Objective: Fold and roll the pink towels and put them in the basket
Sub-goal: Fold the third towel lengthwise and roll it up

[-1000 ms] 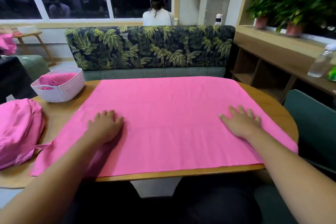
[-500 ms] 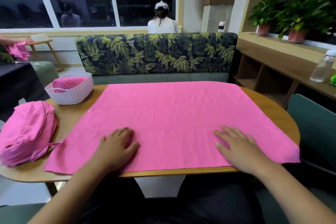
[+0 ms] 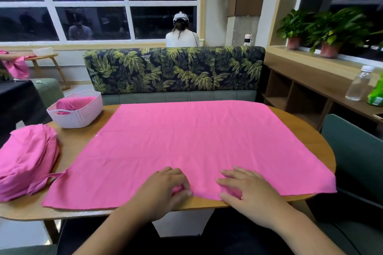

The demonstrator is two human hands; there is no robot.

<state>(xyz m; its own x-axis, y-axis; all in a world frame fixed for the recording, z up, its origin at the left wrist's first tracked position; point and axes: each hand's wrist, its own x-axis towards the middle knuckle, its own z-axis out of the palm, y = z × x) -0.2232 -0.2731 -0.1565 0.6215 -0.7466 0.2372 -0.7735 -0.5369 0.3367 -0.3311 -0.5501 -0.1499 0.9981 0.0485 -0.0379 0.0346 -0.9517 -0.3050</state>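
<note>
A large flat pink cloth towel [image 3: 194,143] lay spread over most of an oval wooden desk [image 3: 78,141]. Its long axis ran left to right across the desk. Its far hem lay at the desk's back edge and its near hem just inside the front edge.

Both hands sat at the middle of that near hem, close together and about equally near it. The left hand [image 3: 163,190] had its fingers curled, pinching a small bunch of the hem against the thumb. The right hand [image 3: 250,190] lay just to the right of it, fingers [image 3: 240,172] spread over the cloth and thumb tucked at the edge. A pucker of pink showed between them, so it appeared to pinch the hem too.

From the fingers, the whole towel stretched away forward. Its two near corners lay well apart from either hand, out to the sides. A fold would likely carry the near hem away toward the far hem, and those unheld corners might sag or trail.

Beyond the towel's far-left corner stood a white perforated plastic basket [image 3: 83,116] with one rolled pink towel [image 3: 72,102] inside. Left of the spread towel sat a rumpled heap of pink cloth [image 3: 27,159].
</note>
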